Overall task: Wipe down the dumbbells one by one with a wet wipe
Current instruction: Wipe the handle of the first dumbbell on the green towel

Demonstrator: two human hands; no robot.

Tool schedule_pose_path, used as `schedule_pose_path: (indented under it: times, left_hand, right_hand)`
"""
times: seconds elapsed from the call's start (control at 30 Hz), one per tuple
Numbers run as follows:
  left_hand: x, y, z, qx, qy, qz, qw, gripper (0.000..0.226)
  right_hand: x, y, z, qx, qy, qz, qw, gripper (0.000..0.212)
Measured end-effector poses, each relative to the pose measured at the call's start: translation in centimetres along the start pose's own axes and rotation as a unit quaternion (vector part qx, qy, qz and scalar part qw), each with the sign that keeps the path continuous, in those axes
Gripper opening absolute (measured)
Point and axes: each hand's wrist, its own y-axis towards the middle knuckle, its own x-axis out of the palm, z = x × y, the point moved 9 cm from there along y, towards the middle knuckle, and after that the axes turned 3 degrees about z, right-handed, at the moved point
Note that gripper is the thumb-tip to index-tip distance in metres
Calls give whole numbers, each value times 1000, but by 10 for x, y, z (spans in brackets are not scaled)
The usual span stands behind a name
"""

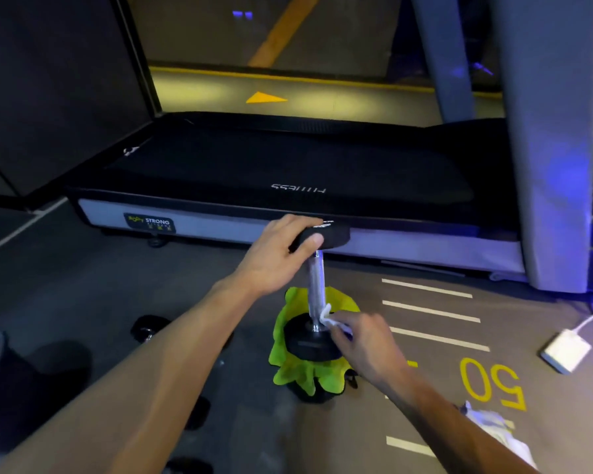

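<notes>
A dumbbell (pixel 317 289) stands upright on a green cloth (pixel 300 367), left hand (pixel 278 258) gripping its top head, right hand (pixel 363 340) pinching a wet wipe (pixel 326 316) against the handle's base.

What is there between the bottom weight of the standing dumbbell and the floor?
In the head view, a green cloth lies under the dumbbell, spread over a dark object that I cannot identify; the bottom weight does not touch the floor directly.

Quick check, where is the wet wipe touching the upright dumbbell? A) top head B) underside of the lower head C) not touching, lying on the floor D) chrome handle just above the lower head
D: the right hand presses the wet wipe against the dumbbell handle's lower end, while the left hand holds the top head.
</notes>
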Motion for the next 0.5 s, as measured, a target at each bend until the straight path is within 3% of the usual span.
schedule_pose_path:
  times: [0.23, 0.37, 0.5]
  left_hand:
    - [2, -10, 20, 9, -9, 23, 1000, 59]
    - [0, -9, 15, 3, -32, 16, 999, 62]
    - [-2, -9, 10, 24, -38, 9, 999, 59]
  right_hand:
    - [5, -8, -24, 19, -158, -100, 982, 22]
    - [17, -10, -47, 47, -230, -92, 968, 29]
    - [40, -9, -68, 18, -268, -78, 960, 32]
